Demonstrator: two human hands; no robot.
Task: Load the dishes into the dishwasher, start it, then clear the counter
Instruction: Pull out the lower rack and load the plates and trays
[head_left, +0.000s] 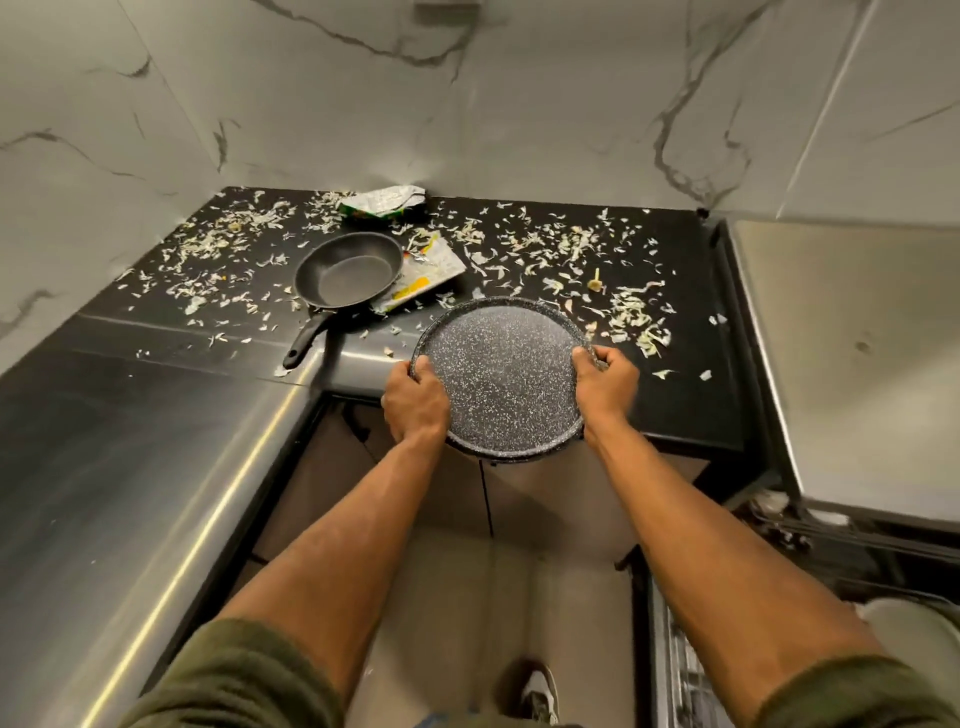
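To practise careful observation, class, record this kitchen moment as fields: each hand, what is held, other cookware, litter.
left hand: grips the left rim of the speckled griddle
right hand: grips the right rim
speckled griddle: round, flat, bare, partly past the front edge of the counter
frying pan: black, empty, on the counter, handle toward the person
wrappers: two, one behind the frying pan, one beside it
scraps: pale vegetable shreds strewn over the counter

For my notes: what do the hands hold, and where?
The left hand and right hand grip the speckled round pan by opposite sides of its rim.
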